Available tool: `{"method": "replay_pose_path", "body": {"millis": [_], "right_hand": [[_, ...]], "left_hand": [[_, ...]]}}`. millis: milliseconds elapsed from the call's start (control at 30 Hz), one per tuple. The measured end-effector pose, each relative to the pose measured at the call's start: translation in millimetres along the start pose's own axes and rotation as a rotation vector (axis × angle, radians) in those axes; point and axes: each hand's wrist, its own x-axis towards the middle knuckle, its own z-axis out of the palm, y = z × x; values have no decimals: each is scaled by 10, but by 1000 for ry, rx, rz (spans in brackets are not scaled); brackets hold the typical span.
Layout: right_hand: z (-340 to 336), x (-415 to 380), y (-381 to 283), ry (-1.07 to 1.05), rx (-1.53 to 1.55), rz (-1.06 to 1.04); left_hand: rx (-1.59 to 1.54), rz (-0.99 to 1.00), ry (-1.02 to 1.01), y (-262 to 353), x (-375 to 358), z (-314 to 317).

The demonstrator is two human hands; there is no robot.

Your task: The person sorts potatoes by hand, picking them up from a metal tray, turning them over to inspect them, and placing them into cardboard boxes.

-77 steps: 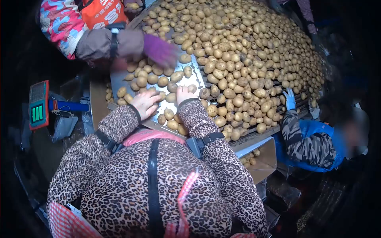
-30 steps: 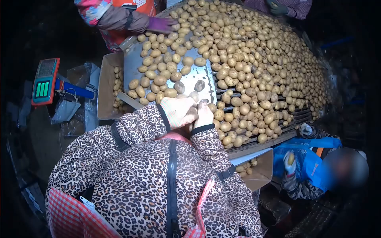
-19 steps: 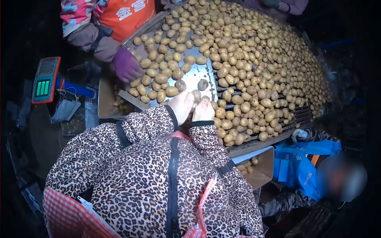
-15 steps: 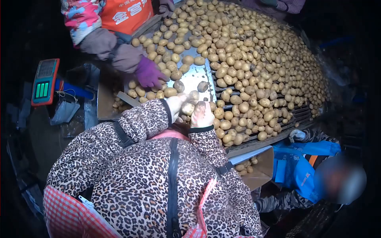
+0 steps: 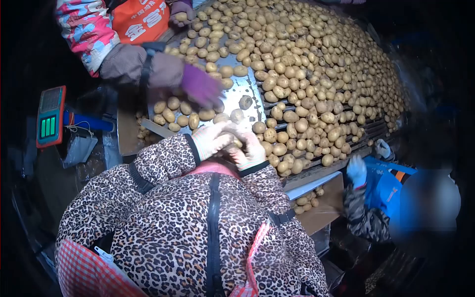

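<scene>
My left hand (image 5: 210,141) and my right hand (image 5: 249,150), both in pale gloves, meet in front of my chest at the near edge of the metal sheet (image 5: 247,89). Their fingers are curled together around a potato (image 5: 238,143), of which only a small part shows. Just beyond my fingertips, a dull potato (image 5: 237,116) lies on the sheet, with a darker, greyish potato (image 5: 245,102) behind it. Paler potatoes (image 5: 193,120) lie in a group to the left of my hands.
A large heap of potatoes (image 5: 316,64) covers the slatted rack. A co-worker's purple glove (image 5: 202,86) reaches over the sheet. Cardboard boxes stand at left (image 5: 129,126) and right (image 5: 329,198). A scale display (image 5: 49,119) is far left. Another person in blue (image 5: 378,183) works at right.
My hands have come together and closed in, covering the potatoes they held apart. The purple glove has moved right and blurs. At right, the other person's gloved hand has risen beside the box.
</scene>
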Motion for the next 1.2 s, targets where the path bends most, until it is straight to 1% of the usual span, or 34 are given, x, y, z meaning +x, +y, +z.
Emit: {"method": "replay_pose_path", "body": {"millis": [33, 67, 100, 133, 167, 200, 233, 267, 300, 333, 367, 400, 433, 467, 500, 533, 567, 600, 633, 700, 733, 767, 833, 867, 900, 967, 1000, 1033, 1100, 1133, 1167, 1200], "right_hand": [[37, -39, 119, 28, -141, -74], [75, -49, 75, 35, -190, -85], [119, -42, 33, 41, -239, -97], [186, -45, 120, 27, -171, 29], [146, 19, 99, -290, 82, 390], [271, -27, 543, -264, 35, 343], [334, -103, 686, -266, 21, 353], [335, -112, 672, -263, -22, 328], [333, -102, 604, -232, -115, 223], [303, -73, 530, -188, -270, 14], [169, -1, 99, -122, -517, -327], [76, 60, 71, -79, -545, -406], [-15, 88, 39, -93, -698, -218], [-150, 222, -132, -18, -325, 296], [-416, 121, -5, 140, -477, 180], [-642, 138, -195, 250, -457, 349], [-921, 29, -38, 195, -558, 418], [-1201, -82, 121, 133, -659, 482], [-1207, -111, 0, 6, -530, 675], [-860, -192, 21, -225, -966, 584], [-708, -175, 106, -228, -986, 651], [-581, -123, 132, -227, -1080, 686], [-636, -144, 156, -111, -871, 633], [-719, -258, 429, 14, -810, 484], [-708, -293, 385, 194, -607, 596], [-706, -318, 278, 411, 450, 607], [-706, -335, -5, 389, 790, 521], [-753, -401, -73, 320, 1062, 528], [-763, -459, -132, 58, 1540, 413], [-764, -508, -201, 114, 1492, 456], [-758, -533, -174, 95, 1454, 417], [-760, -547, -188, 129, 1575, 457]], "left_hand": [[-21, -183, -1, 62, -47, -4], [-102, -196, 7, -79, -41, 21], [-284, -265, 19, -202, -3, 47], [-351, -319, 30, -314, -11, 37], [-419, -372, 39, -360, -11, 20], [-804, -499, 51, -691, 81, 79], [-937, -503, 16, -684, 32, 74], [-1033, -475, -124, -731, 0, -5], [-1127, -442, -261, -769, 4, -83], [-1138, -457, -201, -817, 55, -86], [-1226, -390, -205, -634, 48, -115], [-1153, -355, -47, -575, 96, -144], [-1077, -319, 109, -559, 171, -182], [-727, -155, 145, -685, 263, -300], [-505, -84, 177, -717, 297, -379], [-339, -33, 203, -693, 266, -403], [-244, -5, 213, -677, 232, -425], [-211, -3, 221, -652, 190, -423], [-217, -49, 236, -640, 164, -422], [-265, -88, 175, -779, 194, -388], [-283, -100, 148, -878, 206, -353], [-200, 12, 148, -919, 216, -279], [45, -210, 14, -523, 198, -238], [54, -61, 17, -524, 202, -161], [59, -32, -38, -491, 233, -110], [112, 157, -93, -653, 359, 43], [121, 210, -184, -339, 338, 69], [113, 254, -219, -129, 337, 152], [-41, 220, -298, 43, 408, 281], [-71, 188, -276, 3, 476, 379], [239, 362, -204, 47, 550, 429], [404, 572, -130, -62, 686, 549]]}}
